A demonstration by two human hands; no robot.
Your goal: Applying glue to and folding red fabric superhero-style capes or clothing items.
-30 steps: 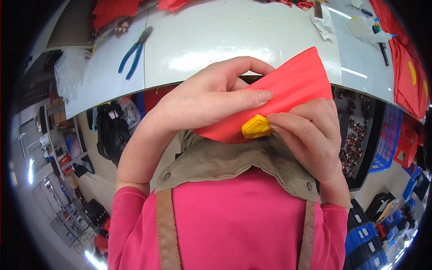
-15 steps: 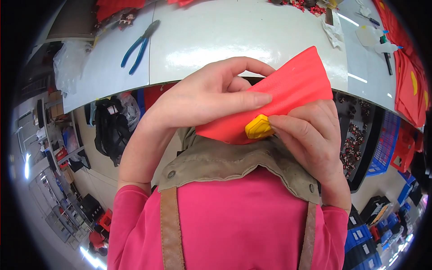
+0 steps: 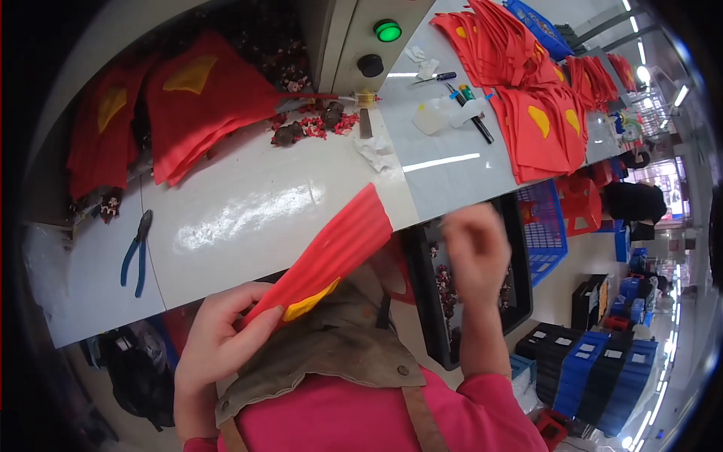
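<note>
My left hand (image 3: 226, 335) grips the lower end of a red cape-shaped piece (image 3: 339, 241) with its thumb on top. The piece is folded lengthwise and slants up and away over the table's front edge. Near the thumb, a yellow patch (image 3: 310, 300) shows on its lower side. My right hand (image 3: 478, 248) is off to the right, apart from the red piece and above a black tray (image 3: 419, 297). Its fingers are curled and smeared by motion, and whether anything is in them is not visible. Small dark, white and red figures (image 3: 446, 290) lie in the tray.
Blue-handled pliers (image 3: 135, 256) lie on the table's left. More red pieces (image 3: 203, 113) hang at the back left; others (image 3: 538, 132) are stacked at the right, near glue bottles (image 3: 433, 114) and a black marker (image 3: 476, 122). A machine post with a green light (image 3: 387, 31) stands behind.
My right hand has let go of the red piece and yellow patch and moved right, over the tray. My left hand still holds the piece, now steeper. The view has turned right.
</note>
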